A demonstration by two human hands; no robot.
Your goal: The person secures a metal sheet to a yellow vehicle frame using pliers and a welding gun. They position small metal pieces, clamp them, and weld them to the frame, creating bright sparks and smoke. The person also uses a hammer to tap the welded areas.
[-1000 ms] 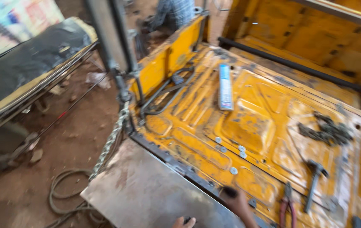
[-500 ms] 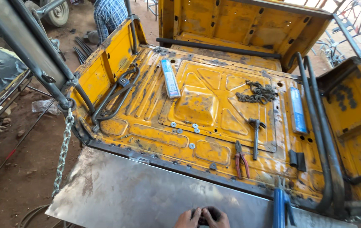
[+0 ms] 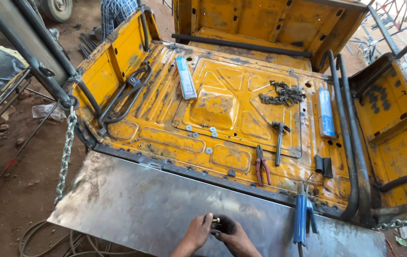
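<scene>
My left hand (image 3: 198, 231) and my right hand (image 3: 232, 232) meet at the bottom middle, over a bare grey metal sheet (image 3: 132, 204). Together they pinch a small brass-coloured bolt (image 3: 216, 221) between the fingertips. The sheet lies along the near edge of a worn yellow vehicle floor pan (image 3: 222, 107). A blue-handled welding holder (image 3: 301, 214) stands clamped on the sheet just right of my hands.
On the pan lie red-handled pliers (image 3: 261, 164), a hammer (image 3: 279, 138), a heap of chain (image 3: 282, 93), two blue flat packets (image 3: 185, 76) (image 3: 326, 112) and several washers (image 3: 198, 133). A hanging chain (image 3: 66, 152) drops at the left. A person in a checked shirt (image 3: 117, 12) stands behind.
The view has swung right and steadied, centring the pan. My hands have come together over the sheet and now show the small bolt between them.
</scene>
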